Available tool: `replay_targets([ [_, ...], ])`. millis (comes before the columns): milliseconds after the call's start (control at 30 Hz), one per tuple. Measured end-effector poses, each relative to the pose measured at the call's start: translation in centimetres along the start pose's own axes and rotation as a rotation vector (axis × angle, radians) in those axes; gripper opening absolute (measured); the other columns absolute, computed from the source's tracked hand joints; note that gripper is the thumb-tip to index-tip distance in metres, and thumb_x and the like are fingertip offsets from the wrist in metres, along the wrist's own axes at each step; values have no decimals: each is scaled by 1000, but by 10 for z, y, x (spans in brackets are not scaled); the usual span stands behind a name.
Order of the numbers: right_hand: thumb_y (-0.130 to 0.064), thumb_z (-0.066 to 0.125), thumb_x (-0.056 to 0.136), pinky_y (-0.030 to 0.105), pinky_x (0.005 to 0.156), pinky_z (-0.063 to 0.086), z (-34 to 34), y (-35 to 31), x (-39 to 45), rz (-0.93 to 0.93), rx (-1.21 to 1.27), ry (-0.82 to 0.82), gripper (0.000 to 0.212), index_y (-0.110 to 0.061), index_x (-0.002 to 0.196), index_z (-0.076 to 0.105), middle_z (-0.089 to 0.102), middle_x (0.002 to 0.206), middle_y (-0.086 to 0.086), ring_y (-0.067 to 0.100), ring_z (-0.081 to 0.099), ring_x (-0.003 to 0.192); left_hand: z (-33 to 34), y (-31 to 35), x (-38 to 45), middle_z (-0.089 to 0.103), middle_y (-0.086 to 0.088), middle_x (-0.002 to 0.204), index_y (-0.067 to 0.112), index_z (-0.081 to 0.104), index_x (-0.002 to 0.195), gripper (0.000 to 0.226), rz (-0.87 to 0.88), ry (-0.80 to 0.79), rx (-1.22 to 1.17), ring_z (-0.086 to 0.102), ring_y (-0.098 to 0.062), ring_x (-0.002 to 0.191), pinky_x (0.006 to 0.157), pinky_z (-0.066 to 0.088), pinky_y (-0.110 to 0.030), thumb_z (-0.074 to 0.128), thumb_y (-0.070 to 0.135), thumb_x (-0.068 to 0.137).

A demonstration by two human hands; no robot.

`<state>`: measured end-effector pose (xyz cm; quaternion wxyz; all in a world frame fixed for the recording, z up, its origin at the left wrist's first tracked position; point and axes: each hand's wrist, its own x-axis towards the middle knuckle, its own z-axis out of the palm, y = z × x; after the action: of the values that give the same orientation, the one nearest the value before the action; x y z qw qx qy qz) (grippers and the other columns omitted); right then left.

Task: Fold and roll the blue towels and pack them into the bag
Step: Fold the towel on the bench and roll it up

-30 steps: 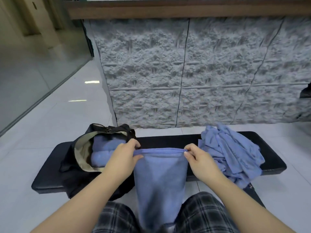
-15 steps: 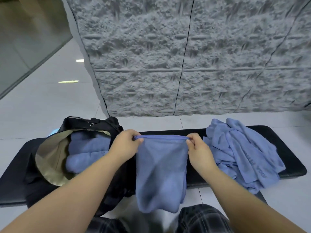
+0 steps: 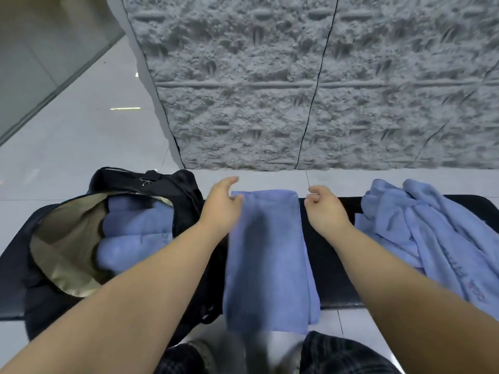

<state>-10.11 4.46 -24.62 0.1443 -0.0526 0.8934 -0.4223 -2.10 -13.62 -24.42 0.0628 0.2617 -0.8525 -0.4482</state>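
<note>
A folded blue towel (image 3: 267, 255) lies as a long strip across the black bench (image 3: 332, 265), its near end hanging over the front edge. My left hand (image 3: 222, 205) hovers at the towel's far left corner with relaxed fingers, the thumb just at the cloth. My right hand (image 3: 322, 210) is beside the far right corner, fingers loosely curled, holding nothing. The black bag (image 3: 67, 238) with tan lining lies open on the bench's left end, with rolled blue towels (image 3: 135, 236) inside. A loose pile of blue towels (image 3: 432, 233) sits on the right end.
A rough grey stone wall (image 3: 297, 90) rises just behind the bench. White floor tiles surround it, with a glass partition at far left. My knees in plaid trousers (image 3: 345, 354) are at the bottom edge.
The towel, held up by its top corners before, now lies flat across the bench. Both hands have let go of the corners. The camera has tilted down.
</note>
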Motion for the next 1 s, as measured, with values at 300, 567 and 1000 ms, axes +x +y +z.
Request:
replay_targets([
  [300, -5, 46, 81, 22, 44, 15, 37, 81, -67, 175, -47, -179, 35, -21, 62, 22, 23, 55, -4, 10, 19, 50, 45, -64, -119, 37, 7, 143, 26, 40, 138, 53, 335, -343, 451, 31, -13, 135, 110, 22, -21, 59, 35, 88],
  [567, -17, 47, 88, 21, 48, 31, 45, 97, -110, 321, -137, -390, 31, -18, 63, 29, 34, 61, -2, 12, 35, 54, 58, -84, -159, 29, 3, 146, 25, 39, 130, 63, 305, -312, 780, 11, -22, 142, 93, 43, -51, 69, 17, 75],
  [1000, -11, 41, 97, 19, 50, 23, 39, 90, -119, 409, -179, -240, 14, -13, 107, 51, 32, 67, -2, 10, 28, 57, 58, -104, -160, 61, -2, 108, 18, 65, 99, 91, 506, -52, 716, 44, -19, 110, 55, 51, -23, 78, -8, 14],
])
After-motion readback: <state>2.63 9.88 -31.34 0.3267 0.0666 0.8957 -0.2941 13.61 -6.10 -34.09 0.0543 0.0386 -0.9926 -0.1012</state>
